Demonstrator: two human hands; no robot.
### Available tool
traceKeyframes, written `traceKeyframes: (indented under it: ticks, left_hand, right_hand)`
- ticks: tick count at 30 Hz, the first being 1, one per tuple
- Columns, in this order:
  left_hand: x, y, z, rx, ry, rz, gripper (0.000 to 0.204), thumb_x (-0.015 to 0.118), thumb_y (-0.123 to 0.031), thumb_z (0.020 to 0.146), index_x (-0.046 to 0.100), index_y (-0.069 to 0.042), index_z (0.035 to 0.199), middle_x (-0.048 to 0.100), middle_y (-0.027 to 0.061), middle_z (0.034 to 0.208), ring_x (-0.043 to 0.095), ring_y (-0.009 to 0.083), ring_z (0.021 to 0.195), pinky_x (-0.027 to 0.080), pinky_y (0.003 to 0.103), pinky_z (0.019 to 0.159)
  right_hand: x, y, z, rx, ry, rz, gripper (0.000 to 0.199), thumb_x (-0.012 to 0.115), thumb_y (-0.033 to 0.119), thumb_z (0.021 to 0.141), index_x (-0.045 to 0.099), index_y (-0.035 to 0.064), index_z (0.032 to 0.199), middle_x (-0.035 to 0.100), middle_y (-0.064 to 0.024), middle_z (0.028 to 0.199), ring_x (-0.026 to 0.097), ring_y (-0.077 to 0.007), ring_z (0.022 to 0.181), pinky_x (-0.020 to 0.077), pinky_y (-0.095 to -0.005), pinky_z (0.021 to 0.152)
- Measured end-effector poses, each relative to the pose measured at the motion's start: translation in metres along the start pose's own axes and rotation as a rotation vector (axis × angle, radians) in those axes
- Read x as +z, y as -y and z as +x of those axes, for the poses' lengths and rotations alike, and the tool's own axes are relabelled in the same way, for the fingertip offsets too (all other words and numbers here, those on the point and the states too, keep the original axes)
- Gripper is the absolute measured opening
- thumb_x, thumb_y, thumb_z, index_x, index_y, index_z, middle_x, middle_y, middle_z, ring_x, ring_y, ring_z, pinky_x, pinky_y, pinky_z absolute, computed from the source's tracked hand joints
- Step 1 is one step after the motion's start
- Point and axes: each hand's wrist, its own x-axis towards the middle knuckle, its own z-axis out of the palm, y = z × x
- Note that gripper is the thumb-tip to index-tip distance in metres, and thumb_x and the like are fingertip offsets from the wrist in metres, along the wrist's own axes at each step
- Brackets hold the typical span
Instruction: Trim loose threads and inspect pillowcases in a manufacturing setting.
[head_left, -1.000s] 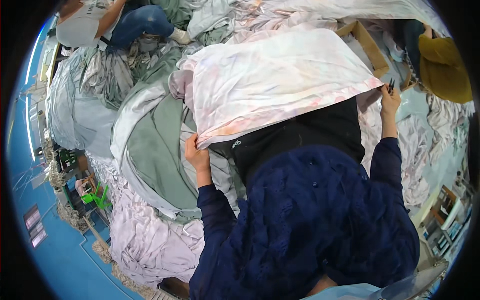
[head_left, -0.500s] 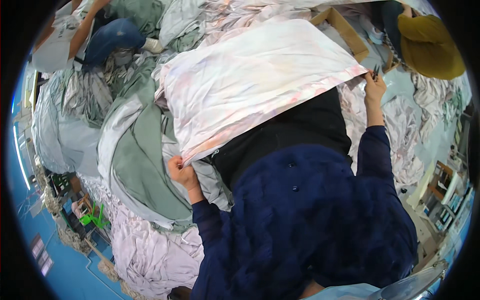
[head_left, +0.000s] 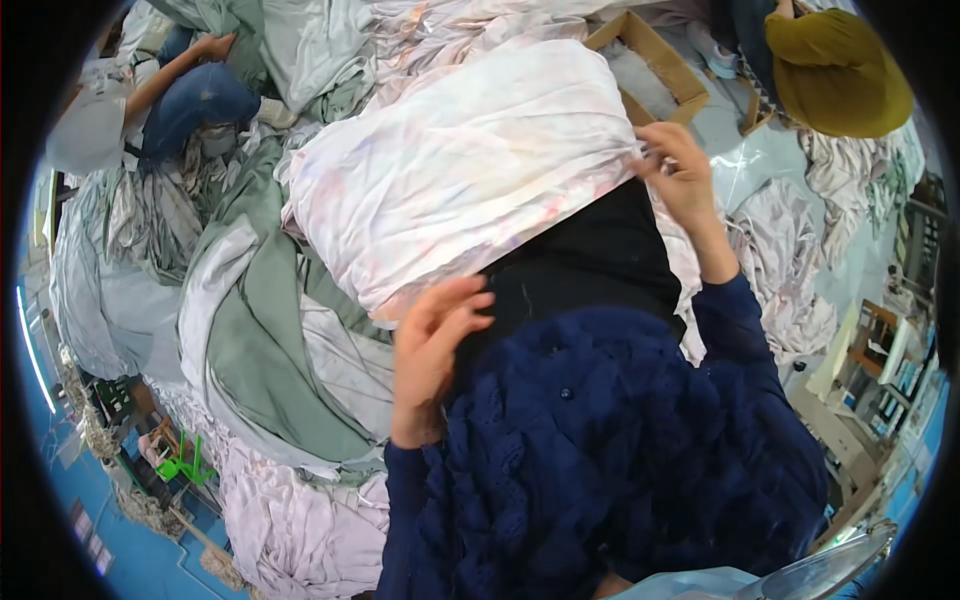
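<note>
A white cloth piece (head_left: 470, 170) with pale pink and lilac patches, shaped like a pillowcase, lies across my lap over black trousers (head_left: 590, 255). Beside its lower left edge is my left hand (head_left: 430, 350), fingers curved and apart, holding nothing. My right hand (head_left: 685, 185) is at the cloth's right corner, with fingers bent and partly blurred. Whether it grips the cloth or a small tool cannot be made out.
Green and white fabric (head_left: 260, 340) is heaped at my left, and pale pink fabric (head_left: 785, 270) at my right. Beyond the cloth stands an open cardboard box (head_left: 690, 105). One person in jeans (head_left: 200, 105) sits far left; another in a mustard top (head_left: 840, 70) is far right.
My left hand has let go of the cloth's lower left corner and moved right. My right hand has moved left; the small dark snips it held no longer show. The stretched edge has slackened.
</note>
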Motion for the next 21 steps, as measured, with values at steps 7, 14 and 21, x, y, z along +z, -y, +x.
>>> traceKeyframes:
  ticks: [7, 14, 21]
  left_hand:
    - [0.075, 0.037, 0.106, -0.681, 0.149, -0.654, 0.038, 0.062, -0.018, 0.094, 0.049, 0.004, 0.122, 0.060, 0.0159, 0.106, 0.063, 0.0285, 0.092, 0.055, 0.033, 0.079]
    - [0.084, 0.051, 0.126, -0.543, -0.139, -0.605, 0.020, 0.067, -0.021, 0.091, 0.058, -0.006, 0.100, 0.060, 0.0048, 0.084, 0.060, 0.0166, 0.070, 0.047, 0.024, 0.056]
    - [0.073, 0.053, 0.125, -0.440, -0.191, -0.725, 0.011, 0.065, -0.012, 0.091, 0.058, -0.005, 0.097, 0.059, 0.0037, 0.082, 0.060, 0.0170, 0.069, 0.047, 0.023, 0.056]
  right_hand:
    - [0.040, 0.023, 0.011, -0.170, 0.343, -0.267, 0.030, 0.076, 0.005, 0.070, 0.069, 0.0076, 0.099, 0.054, -0.0063, 0.087, 0.055, -0.0215, 0.071, 0.0459, -0.0308, 0.063]
    - [0.037, 0.007, 0.005, 0.289, 0.218, 0.325, 0.007, 0.068, 0.009, 0.084, 0.064, 0.0031, 0.083, 0.063, -0.0003, 0.074, 0.057, -0.0101, 0.063, 0.0398, -0.0231, 0.054]
    - [0.021, 0.014, 0.011, 0.605, 0.138, 0.825, 0.016, 0.060, 0.015, 0.094, 0.058, 0.0059, 0.081, 0.062, -0.0003, 0.070, 0.052, -0.0024, 0.056, 0.0337, -0.0180, 0.046]
